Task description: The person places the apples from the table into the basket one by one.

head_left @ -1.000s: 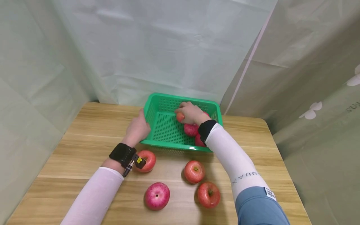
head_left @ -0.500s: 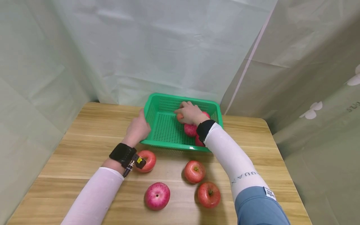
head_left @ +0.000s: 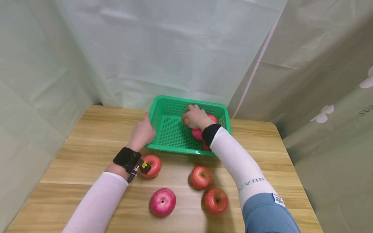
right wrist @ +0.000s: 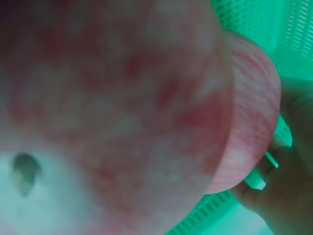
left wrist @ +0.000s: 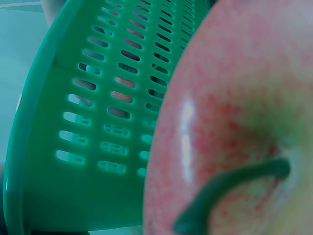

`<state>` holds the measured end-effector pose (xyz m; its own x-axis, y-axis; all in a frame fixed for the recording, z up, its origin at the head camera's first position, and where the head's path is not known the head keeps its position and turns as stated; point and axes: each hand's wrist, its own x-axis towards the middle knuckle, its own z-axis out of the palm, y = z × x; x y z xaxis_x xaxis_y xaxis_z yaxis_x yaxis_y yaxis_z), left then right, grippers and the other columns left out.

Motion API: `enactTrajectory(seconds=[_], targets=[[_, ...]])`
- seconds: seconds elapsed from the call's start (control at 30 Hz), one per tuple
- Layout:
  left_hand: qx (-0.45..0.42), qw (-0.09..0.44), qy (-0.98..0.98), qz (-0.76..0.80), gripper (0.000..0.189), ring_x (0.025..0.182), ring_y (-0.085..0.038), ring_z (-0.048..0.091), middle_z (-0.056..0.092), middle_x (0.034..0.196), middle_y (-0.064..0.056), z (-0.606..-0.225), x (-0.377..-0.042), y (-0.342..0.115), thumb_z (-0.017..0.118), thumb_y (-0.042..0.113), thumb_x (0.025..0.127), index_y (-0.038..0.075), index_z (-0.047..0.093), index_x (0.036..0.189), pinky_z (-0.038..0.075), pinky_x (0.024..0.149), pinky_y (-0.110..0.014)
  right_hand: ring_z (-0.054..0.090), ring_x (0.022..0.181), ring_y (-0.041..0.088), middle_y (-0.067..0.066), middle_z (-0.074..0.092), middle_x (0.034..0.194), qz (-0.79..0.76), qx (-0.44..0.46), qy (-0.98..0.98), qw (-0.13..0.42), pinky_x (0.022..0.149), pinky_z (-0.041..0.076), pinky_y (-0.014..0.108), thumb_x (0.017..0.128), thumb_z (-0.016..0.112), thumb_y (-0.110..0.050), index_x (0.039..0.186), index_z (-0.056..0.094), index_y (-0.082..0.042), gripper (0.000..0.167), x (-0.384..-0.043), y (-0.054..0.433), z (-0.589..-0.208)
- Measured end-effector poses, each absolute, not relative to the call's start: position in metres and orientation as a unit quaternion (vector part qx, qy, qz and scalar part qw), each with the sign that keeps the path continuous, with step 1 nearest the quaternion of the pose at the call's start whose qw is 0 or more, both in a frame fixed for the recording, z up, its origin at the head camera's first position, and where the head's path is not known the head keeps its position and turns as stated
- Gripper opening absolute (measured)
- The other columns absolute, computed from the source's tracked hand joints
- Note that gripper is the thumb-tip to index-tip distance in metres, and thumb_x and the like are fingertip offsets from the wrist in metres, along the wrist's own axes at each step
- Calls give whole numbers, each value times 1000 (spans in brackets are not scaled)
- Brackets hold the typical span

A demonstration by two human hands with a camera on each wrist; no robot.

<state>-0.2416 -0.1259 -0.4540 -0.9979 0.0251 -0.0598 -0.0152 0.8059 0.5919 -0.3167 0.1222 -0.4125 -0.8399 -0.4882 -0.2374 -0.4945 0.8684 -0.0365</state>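
Observation:
A green plastic basket [head_left: 175, 150] with slotted walls stands at the back of the table. My left hand [head_left: 142, 132] grips its left rim, the fingers mostly hidden. Inside the basket my right hand [head_left: 196, 118] holds a red apple [head_left: 186, 121], which shows only in part. In the right wrist view the fingers curve against a striped apple [right wrist: 254, 112]. Beside and under that wrist lie a pink-red apple [head_left: 197, 134], a red apple [head_left: 212, 118] and another apple [head_left: 205, 146], partly covered by the arm.
On the wooden table [head_left: 96, 152], in front of the basket, lie a red apple [head_left: 152, 166] close to the left wrist, a pink apple [head_left: 163, 202], a red apple [head_left: 201, 177] and a darker red apple [head_left: 216, 201]. Pale sheeting [head_left: 175, 51] hangs behind the table.
The right forearm has shifted slightly left, uncovering more of the apple at the basket's right side. The right hand stays on its apple, and the left hand stays on the rim.

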Motion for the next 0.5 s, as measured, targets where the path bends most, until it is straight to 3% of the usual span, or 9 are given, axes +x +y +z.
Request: enactTrajectory(seconds=[0.23, 0.5], targets=[[7, 31, 950, 310, 74, 78, -37, 66, 65, 104, -32, -452, -242, -127, 47, 7, 102, -7, 13, 165, 49, 57, -43, 35, 143, 35, 13, 41, 158, -3, -249, 958, 143, 114, 37, 62, 108, 59, -20, 150, 65, -29, 44, -318, 123, -414], [8, 26, 951, 308, 75, 80, -39, 65, 64, 107, -34, -453, -242, -127, 49, 7, 101, -9, 13, 164, 51, 60, -46, 33, 148, 35, 13, 38, 162, 10, -256, 954, 154, 113, 39, 58, 105, 64, -20, 155, 59, -30, 52, -321, 123, -413]])
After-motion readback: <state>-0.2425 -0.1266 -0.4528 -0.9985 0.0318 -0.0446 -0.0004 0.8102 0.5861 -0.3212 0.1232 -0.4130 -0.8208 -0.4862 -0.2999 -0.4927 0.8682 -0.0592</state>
